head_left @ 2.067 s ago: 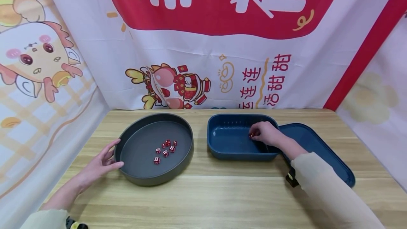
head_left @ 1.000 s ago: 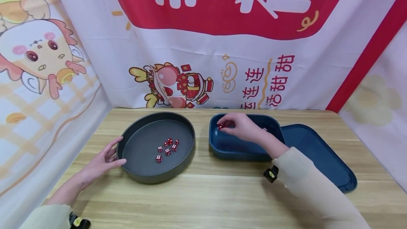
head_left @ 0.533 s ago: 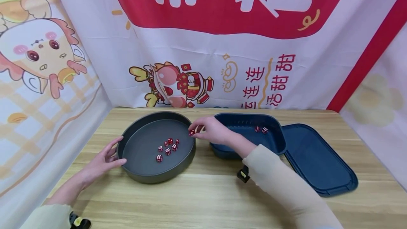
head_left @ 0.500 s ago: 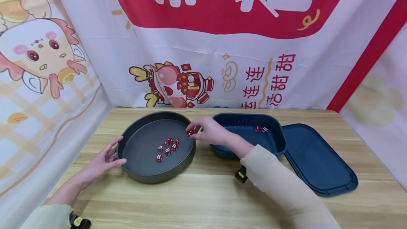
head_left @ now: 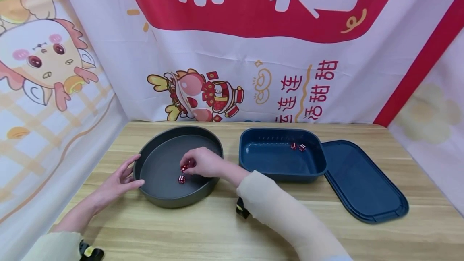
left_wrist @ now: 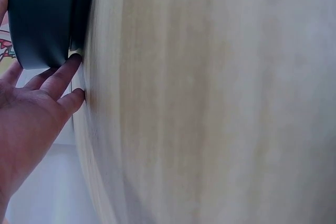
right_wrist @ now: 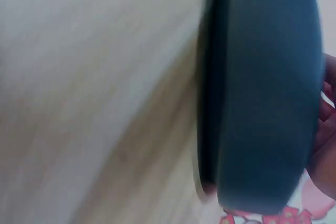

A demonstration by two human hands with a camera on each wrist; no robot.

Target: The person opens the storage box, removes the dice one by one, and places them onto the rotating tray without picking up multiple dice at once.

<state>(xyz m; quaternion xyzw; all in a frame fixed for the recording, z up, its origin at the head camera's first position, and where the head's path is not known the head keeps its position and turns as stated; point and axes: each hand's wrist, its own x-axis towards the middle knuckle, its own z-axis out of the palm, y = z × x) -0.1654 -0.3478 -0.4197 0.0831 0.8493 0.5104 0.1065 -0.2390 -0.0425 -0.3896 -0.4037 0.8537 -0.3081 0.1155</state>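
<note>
A round dark grey pan (head_left: 152, 188) stands on the table at left, with red dice inside. My left hand (head_left: 117, 182) rests against the pan's left side, fingers and thumb spread along the wall. In the left wrist view, the left hand's (left_wrist: 31, 108) fairly straight fingers touch the outer wall of the pan (left_wrist: 42, 19). Reaching over the pan's right rim, my right hand (head_left: 204, 162) pinches a red die (head_left: 184, 168) low over the pan floor. Another red die (head_left: 181, 179) lies just in front of its fingertips. The remaining dice are mostly hidden behind this hand.
A blue rectangular container (head_left: 275, 176) stands right of the pan, with two red dice (head_left: 298, 147) near its back right corner. Its flat blue lid (head_left: 366, 180) lies at the far right. A printed cloth (head_left: 203, 51) hangs behind the wooden table (head_left: 174, 233).
My right hand lifts from the blue container, crosses left over the pan's rim with the die and lowers into the pan. My left hand keeps its place against the pan.
</note>
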